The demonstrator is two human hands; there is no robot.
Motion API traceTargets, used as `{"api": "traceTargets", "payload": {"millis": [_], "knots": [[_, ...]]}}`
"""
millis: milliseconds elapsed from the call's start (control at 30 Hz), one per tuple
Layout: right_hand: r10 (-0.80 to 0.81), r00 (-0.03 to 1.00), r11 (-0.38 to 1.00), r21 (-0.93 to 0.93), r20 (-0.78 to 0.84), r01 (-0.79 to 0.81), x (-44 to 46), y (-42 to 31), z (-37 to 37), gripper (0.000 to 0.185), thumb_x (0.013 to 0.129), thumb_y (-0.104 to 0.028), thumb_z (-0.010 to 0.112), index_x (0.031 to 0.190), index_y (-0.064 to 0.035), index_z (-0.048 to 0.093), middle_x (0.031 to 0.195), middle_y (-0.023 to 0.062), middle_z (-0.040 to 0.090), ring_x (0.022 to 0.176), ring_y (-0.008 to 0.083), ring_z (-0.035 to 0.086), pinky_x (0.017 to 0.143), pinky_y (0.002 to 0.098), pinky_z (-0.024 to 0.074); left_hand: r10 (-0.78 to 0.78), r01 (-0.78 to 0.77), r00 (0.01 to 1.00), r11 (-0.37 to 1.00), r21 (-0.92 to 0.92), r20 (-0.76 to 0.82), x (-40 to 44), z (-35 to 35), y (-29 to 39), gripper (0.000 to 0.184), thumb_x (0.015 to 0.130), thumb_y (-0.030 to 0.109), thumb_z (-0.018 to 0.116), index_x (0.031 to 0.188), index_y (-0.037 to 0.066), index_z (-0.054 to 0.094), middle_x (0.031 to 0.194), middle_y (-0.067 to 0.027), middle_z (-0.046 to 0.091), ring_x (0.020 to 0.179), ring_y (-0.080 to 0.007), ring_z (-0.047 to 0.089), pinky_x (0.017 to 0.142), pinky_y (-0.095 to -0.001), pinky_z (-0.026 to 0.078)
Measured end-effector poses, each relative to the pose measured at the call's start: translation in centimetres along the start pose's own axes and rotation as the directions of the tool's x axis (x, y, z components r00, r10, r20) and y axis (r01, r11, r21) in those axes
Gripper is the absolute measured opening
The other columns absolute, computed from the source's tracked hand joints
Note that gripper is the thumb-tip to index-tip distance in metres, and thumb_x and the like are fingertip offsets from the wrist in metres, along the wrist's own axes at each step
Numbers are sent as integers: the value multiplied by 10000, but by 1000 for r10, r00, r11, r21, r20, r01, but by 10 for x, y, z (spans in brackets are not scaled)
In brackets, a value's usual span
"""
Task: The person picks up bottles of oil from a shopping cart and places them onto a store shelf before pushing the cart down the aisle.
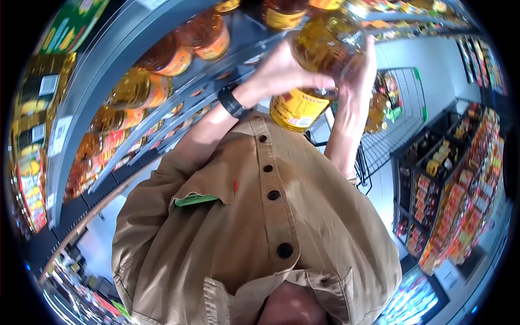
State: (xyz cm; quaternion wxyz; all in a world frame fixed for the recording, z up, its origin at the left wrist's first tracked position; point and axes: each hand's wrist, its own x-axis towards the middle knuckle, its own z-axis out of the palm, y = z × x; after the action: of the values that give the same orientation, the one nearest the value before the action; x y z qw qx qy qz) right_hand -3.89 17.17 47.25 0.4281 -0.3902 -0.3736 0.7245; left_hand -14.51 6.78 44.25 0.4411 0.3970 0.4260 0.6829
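Observation:
A large clear bottle of golden cooking oil (331, 40), with a yellow label on its lower part, is held up in front of my chest. My left hand (287, 67), with a black watch on the wrist, grips its near-left side, thumb across the middle. My right hand (365, 67) is wrapped round the right side; its fingers are partly hidden and a little blurred. To the right of my right forearm stands a wire shopping cart (401, 127) with green corner trim. Another oil bottle (377, 111) and other packaged goods lie in it.
Store shelves (73, 116) curve along my left, holding several oil bottles (208, 40) with orange and yellow labels. At the right is a dark display rack (414, 165) of bottles and red-orange packages. A lit screen (414, 303) shows at lower right.

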Motion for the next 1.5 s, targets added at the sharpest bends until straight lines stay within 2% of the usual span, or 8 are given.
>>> {"api": "traceTargets", "payload": {"millis": [300,600,767,900,1133,1200,1300,1500], "knots": [[170,985,908,391,-14,-151,31,7,-64,337,961,-247,616,1171,17,621,1086,148,679,923,256,676,782,412,605,-332,336,884,941,48,330,49,17,-8,539,941,321,704,1332,-6,529,1224,-83,656,1111,-157,623,928,-328,519],[191,974,839,494,124,-227,34,-9,-80,228,968,-288,582,924,-65,589,901,106,669,800,225,670,725,370,589,-334,75,928,601,796,165,58,58,39,1010,645,315,932,1408,-43,376,1355,-200,570,1244,-238,569,1073,-360,436],[137,832,818,413,538,-402,26,-20,-68,284,985,-300,556,769,-115,555,792,76,658,731,199,668,693,323,577,346,-336,929,637,694,132,1,54,-6,1173,513,305,989,1446,-8,350,1347,-206,540,1228,-343,567,1052,-435,465],[-96,725,987,158,682,-18,25,-24,-25,430,1000,-305,536,662,-38,526,626,24,491,592,128,438,535,272,330,535,-395,844,575,716,36,-25,42,-14,1081,541,285,972,1405,10,385,1297,-215,539,1172,-390,549,1018,-487,429],[26,730,982,-153,683,108,28,-17,-7,433,1049,-378,493,1115,15,664,1073,89,691,1012,160,629,941,312,480,777,-359,623,181,916,91,-25,4,5,883,668,167,879,1383,7,386,1208,-199,578,1115,-379,574,1033,-567,415],[-105,593,820,-268,798,505,24,-10,-26,340,990,-194,522,1245,24,580,1202,123,637,1138,216,588,1026,337,433,785,-332,609,119,936,116,-24,-17,1,869,691,158,859,1408,50,381,1243,-184,569,1125,-375,574,1039,-592,399],[121,582,764,-450,804,463,11,-14,-26,920,664,78,746,1485,-20,343,1429,157,481,1357,237,445,1137,356,338,742,-339,644,56,939,188,-26,-40,0,858,704,156,849,1414,55,378,1249,-191,570,1140,-381,572,1064,-598,376],[-14,564,763,-356,826,539,7,-8,-13,1160,517,-75,957,1478,-19,310,1420,160,469,1354,276,437,1148,398,344,745,-353,641,73,933,184,-15,-53,-15,792,734,137,825,1382,52,378,1263,-205,561,1157,-381,572,1088,-609,363]]}}
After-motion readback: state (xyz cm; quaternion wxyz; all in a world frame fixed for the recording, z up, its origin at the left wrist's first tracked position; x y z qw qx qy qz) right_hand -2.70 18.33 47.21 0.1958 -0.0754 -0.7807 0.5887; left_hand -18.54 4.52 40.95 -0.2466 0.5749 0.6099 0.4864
